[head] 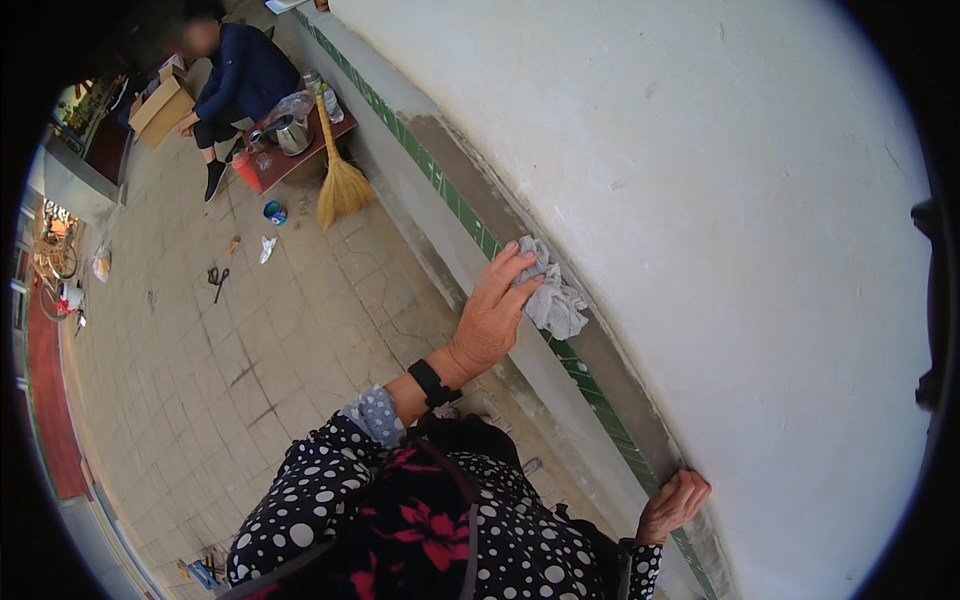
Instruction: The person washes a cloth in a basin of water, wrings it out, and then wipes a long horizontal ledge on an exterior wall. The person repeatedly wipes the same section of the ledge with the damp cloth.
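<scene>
My left hand [491, 319], with a black band on its wrist, holds a crumpled light grey cloth [555, 300] against the ledge [637, 382] at the foot of a white wall. Green tiles [592, 390] with white spots line the ledge's outer edge. Farther along the ledge at the lower right is my right hand [675, 501], its fingers bent and close together where ledge and wall meet. Whether anything lies under those fingers is hidden. Both sleeves are black with white dots.
At upper left a person [247, 75] sits by a low red table [319, 146] bearing a metal kettle [291, 135]. A straw broom [341, 187] leans there. Scissors [217, 283] and a small tin [275, 213] are on the paving; a cardboard box [161, 111] stands behind.
</scene>
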`<act>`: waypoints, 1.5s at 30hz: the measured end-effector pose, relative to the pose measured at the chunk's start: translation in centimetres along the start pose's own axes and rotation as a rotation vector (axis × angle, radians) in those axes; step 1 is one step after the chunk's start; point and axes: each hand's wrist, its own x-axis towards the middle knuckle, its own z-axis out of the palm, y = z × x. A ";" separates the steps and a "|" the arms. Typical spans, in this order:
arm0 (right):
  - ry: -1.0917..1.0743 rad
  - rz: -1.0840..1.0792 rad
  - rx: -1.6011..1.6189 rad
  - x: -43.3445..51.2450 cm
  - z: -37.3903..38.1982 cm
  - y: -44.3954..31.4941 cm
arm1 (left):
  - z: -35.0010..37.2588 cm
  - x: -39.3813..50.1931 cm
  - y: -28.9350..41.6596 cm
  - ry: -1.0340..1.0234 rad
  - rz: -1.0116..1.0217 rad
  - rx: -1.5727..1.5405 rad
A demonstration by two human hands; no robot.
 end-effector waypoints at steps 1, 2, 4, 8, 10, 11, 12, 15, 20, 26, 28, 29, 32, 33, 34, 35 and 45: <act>0.009 -0.001 0.000 0.0 0.0 0.0 | 0.4 -0.2 -0.9 0.119 -0.084 -0.024; 0.017 -0.011 0.000 0.0 0.0 0.0 | 0.9 -0.2 -2.3 0.241 -0.136 -0.039; 0.008 -0.018 -0.008 0.0 -0.1 0.0 | 1.1 0.7 -6.3 0.410 -0.316 -0.063; 0.007 -0.028 -0.002 -0.1 -0.2 0.1 | -2.9 6.1 -17.6 0.590 -0.611 -0.131; 0.020 -0.036 0.011 -0.1 -0.2 0.2 | -3.8 7.3 -20.5 0.689 -0.606 -0.085; 0.026 -0.034 0.013 -0.1 -0.2 0.2 | -3.7 7.8 -21.0 0.754 -0.694 -0.194; 0.029 -0.033 0.016 -0.1 -0.2 0.2 | -3.1 7.5 -20.6 0.730 -0.690 -0.138; 0.024 -0.026 0.038 -0.1 -0.2 0.2 | -0.5 4.7 -15.4 0.638 -0.684 -0.051; 0.000 -0.031 0.058 0.0 -0.6 0.1 | 4.4 -3.2 -1.2 0.396 -0.854 -0.226; -0.013 -0.016 0.066 -0.2 -0.9 0.0 | 2.9 -5.6 7.5 0.049 -0.597 -0.157; -0.014 -0.009 0.075 -0.3 -0.9 0.0 | 2.5 -5.1 8.0 0.055 -0.619 -0.244; -0.018 -0.006 0.076 -0.3 -1.0 0.1 | 2.5 -4.8 7.8 0.064 -0.613 -0.310; -0.049 0.031 0.084 -0.2 -1.1 -0.1 | 3.3 -3.3 5.2 0.274 -0.610 -0.269; -0.054 0.057 0.091 0.0 -1.1 -0.3 | 3.5 -2.7 3.7 0.330 -0.648 -0.291; -0.027 0.055 0.120 0.1 -1.2 -0.7 | 3.4 -2.0 1.9 0.388 -0.680 -0.319; 0.002 0.068 0.153 0.3 -1.2 -1.2 | 3.2 -1.3 0.0 0.441 -0.746 -0.347; 0.061 -0.075 0.368 7.5 3.5 -14.7 | -2.9 6.3 -15.5 0.587 -0.705 -0.167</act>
